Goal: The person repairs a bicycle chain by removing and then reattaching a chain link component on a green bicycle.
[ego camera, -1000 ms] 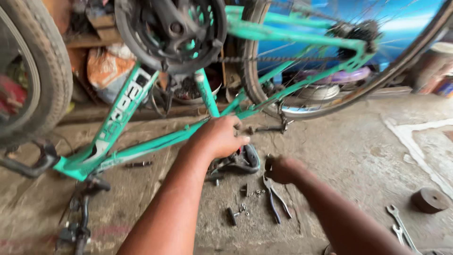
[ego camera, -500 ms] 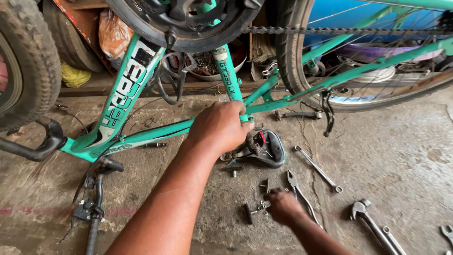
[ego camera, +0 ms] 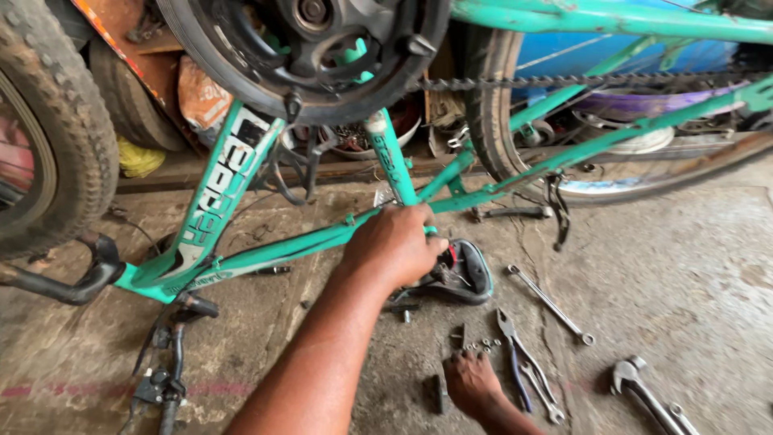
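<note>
The left hand (ego camera: 394,246) is wrapped around the top tube of a teal bicycle frame (ego camera: 266,254), fingers curled over the tube right where the seat tube meets it, so the grip is closed tight on the frame. The bicycle stands upside down: just beyond the knuckles the seat tube rises to the black chainring and its guard (ego camera: 314,48), and the chain (ego camera: 564,80) runs off to the right of that. Directly under the gripping hand, touching the concrete floor (ego camera: 692,274), lies the black saddle (ego camera: 459,274).

The right hand (ego camera: 475,383) is lower and nearer the camera, knuckles up and fingers bent down onto the floor; whether it pinches anything I cannot tell, since the fingertips are hidden beneath it. Just beyond it sit a few small nuts and bolts (ego camera: 481,345). Just to its right lie pliers with blue handles (ego camera: 515,354), and further right a long slim spanner (ego camera: 551,304), then a heavier wrench (ego camera: 644,391) near the frame's lower right corner.

Left of the gripped tube, the black handlebar (ego camera: 80,278) rests on the floor, with a brake lever assembly (ego camera: 165,366) below it. A knobbly tyre (ego camera: 60,121) fills the far left, and the rear wheel (ego camera: 564,173) stands behind the frame to the right.
</note>
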